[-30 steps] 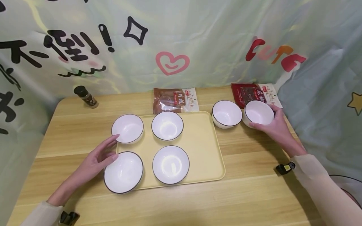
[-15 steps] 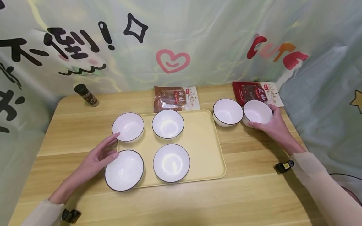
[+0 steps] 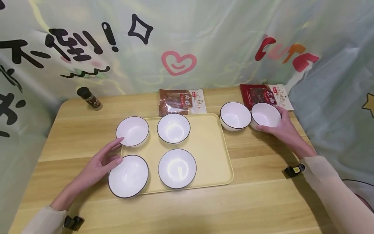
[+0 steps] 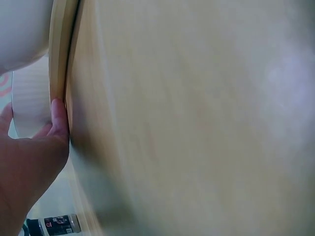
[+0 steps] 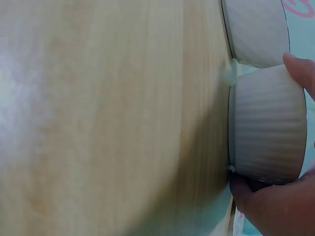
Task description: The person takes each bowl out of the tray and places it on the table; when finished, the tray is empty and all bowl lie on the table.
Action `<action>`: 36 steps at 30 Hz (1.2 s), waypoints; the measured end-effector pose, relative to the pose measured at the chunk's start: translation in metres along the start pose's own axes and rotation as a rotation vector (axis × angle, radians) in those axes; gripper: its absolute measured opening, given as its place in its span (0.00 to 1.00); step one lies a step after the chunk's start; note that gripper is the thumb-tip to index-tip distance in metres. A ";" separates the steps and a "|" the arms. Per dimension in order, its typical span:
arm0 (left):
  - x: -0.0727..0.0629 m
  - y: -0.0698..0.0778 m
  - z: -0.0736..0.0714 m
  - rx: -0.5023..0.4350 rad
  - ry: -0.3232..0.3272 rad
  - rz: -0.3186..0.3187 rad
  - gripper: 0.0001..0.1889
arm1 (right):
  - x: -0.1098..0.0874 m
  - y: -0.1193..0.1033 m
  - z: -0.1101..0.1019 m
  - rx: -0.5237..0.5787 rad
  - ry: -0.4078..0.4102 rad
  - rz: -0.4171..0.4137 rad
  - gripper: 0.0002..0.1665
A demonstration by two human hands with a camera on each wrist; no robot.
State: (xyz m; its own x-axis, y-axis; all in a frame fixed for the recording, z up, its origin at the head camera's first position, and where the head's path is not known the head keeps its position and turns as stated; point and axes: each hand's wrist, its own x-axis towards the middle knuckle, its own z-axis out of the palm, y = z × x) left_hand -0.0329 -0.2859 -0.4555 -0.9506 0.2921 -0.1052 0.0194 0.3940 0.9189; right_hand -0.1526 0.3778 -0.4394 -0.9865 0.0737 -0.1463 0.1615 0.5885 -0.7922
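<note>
Your right hand [image 3: 280, 127] grips the rightmost bowl [image 3: 265, 114] by its sides, right of the tray [image 3: 208, 152], beside its neighbour bowl [image 3: 235, 116]. Left hand [image 3: 100, 163], farther off, loosely spread at the tray's left edge, no grip visible.

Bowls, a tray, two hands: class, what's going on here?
A person's right hand grips a white bowl right of the yellow tray, next to another bowl. The left hand is at the tray's left edge, near two of the four bowls standing on it. Two packets lie at the back of the table.
</note>
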 end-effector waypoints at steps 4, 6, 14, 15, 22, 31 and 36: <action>0.000 -0.001 0.002 -0.011 0.001 0.013 0.37 | 0.000 -0.001 -0.001 -0.002 -0.008 0.018 0.72; 0.000 -0.001 0.002 -0.012 0.002 0.019 0.37 | 0.000 -0.002 -0.002 0.002 -0.010 0.021 0.73; -0.001 -0.002 0.002 -0.019 0.006 0.022 0.37 | -0.005 -0.009 0.000 0.090 0.052 0.006 0.67; -0.002 -0.002 0.002 -0.016 0.007 0.021 0.37 | -0.005 -0.009 0.000 0.108 0.064 0.004 0.65; -0.002 -0.001 0.003 -0.020 0.009 0.022 0.37 | -0.008 -0.014 -0.004 0.242 0.152 -0.034 0.58; -0.003 -0.001 0.003 -0.025 0.004 0.026 0.37 | -0.018 -0.032 -0.004 0.402 0.283 -0.168 0.53; -0.001 -0.001 0.002 -0.011 0.006 0.026 0.37 | -0.021 -0.045 0.002 0.375 0.278 -0.213 0.53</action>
State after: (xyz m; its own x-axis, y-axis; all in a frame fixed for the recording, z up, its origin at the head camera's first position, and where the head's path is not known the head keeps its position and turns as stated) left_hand -0.0310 -0.2849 -0.4568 -0.9516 0.2969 -0.0793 0.0406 0.3771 0.9253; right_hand -0.1388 0.3480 -0.4022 -0.9605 0.2249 0.1640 -0.0953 0.2878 -0.9529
